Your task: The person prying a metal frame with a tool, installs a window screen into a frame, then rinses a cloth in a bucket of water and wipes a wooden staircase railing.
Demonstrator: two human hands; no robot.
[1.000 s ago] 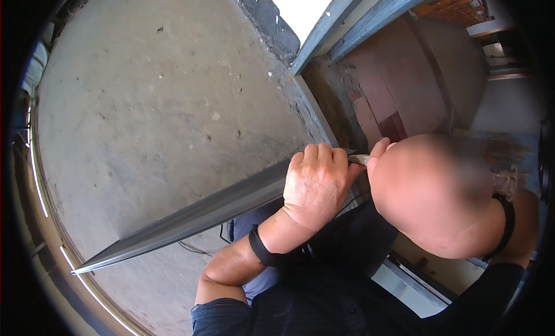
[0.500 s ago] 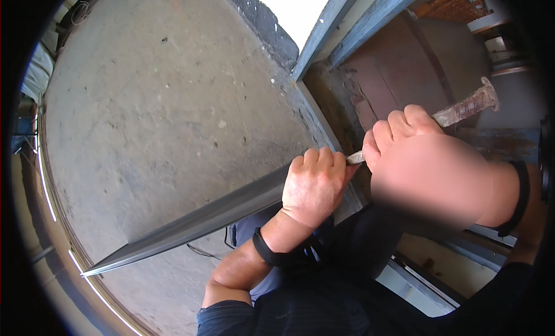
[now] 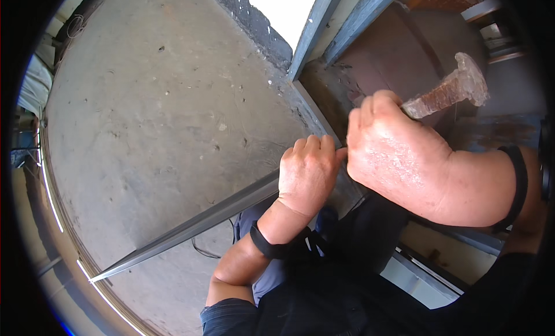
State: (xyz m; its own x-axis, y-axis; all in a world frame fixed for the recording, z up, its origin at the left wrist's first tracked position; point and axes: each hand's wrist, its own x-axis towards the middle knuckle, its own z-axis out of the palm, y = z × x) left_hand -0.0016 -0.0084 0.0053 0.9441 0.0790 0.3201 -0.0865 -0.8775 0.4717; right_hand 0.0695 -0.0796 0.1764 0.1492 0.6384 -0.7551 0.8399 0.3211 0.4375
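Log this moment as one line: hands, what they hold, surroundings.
left hand: closed over grey metal strip | right hand: fist round rusty tool | nearby: grey floor, blue frame

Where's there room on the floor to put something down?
Most room is on the gray floor, between the metal bar and the white wall. A smaller bare patch lies on the bar's near side, left of the dark sleeve. It's crowded near the door frame: the left hand grips the bar, and the right hand holds a rusty tool close by.

Free room above concrete floor (image 3: 156, 110) beyond grey bar (image 3: 199, 225), blue frame (image 3: 312, 32) a likely obstacle rightward
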